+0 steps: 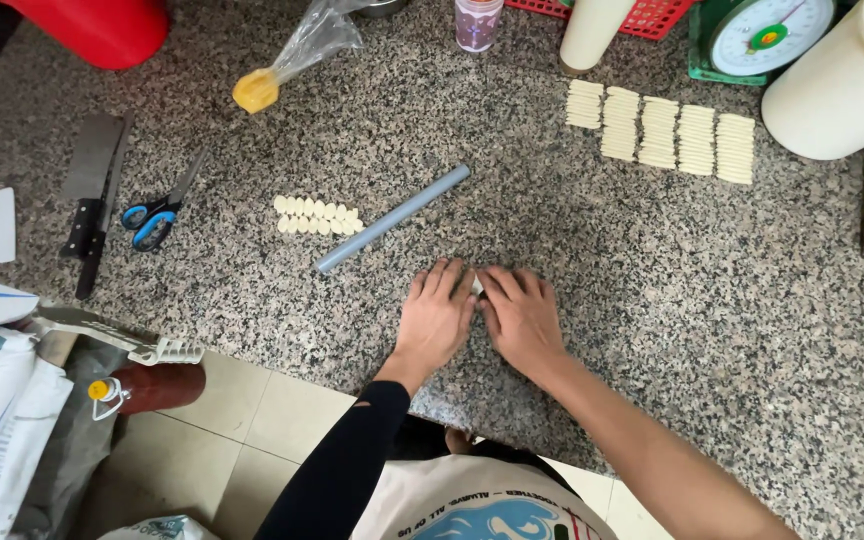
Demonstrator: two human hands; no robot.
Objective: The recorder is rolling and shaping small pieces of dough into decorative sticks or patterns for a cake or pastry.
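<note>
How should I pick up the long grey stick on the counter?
Grip the grey stick around its middle, coming from above. It lies flat and slanted on the counter, round and thin, so fingers can pinch its sides; the middle probably keeps it balanced.

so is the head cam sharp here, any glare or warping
Head view: light is soft and even, with faint shadows under the left hand and right hand; no strong glare on the granite counter; the grey tube and dough rows look sharp; wide-angle bending shows toward the edges.
</note>
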